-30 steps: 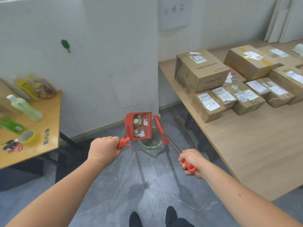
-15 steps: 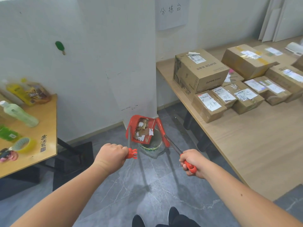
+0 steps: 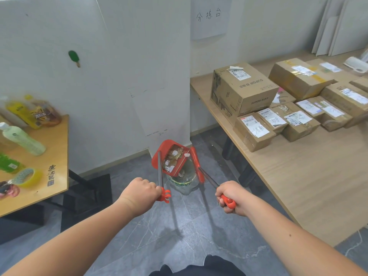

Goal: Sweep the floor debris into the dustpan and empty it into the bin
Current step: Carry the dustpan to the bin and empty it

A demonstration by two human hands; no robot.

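Note:
My left hand (image 3: 140,194) grips the metal handle of a red dustpan (image 3: 157,156). The pan is tipped over a small bin (image 3: 182,181) lined with a clear bag, which stands on the grey floor by the wall corner. Paper scraps and brown debris (image 3: 173,159) lie in the tilted pan, and some sits at its lower lip above the bin's mouth. My right hand (image 3: 231,196) holds the red-handled broom (image 3: 197,164), whose red head rests just right of the bin.
A wooden table (image 3: 298,176) with several cardboard parcels runs along the right. A second table (image 3: 53,148) on the left carries bottles, snack packs and tape rolls, with black legs beneath it. The white wall corner (image 3: 189,116) stands right behind the bin.
The dustpan has dropped lower and tipped from nearly flat to steeply slanted over the bin. My left hand has turned with the handle. The broom has barely moved.

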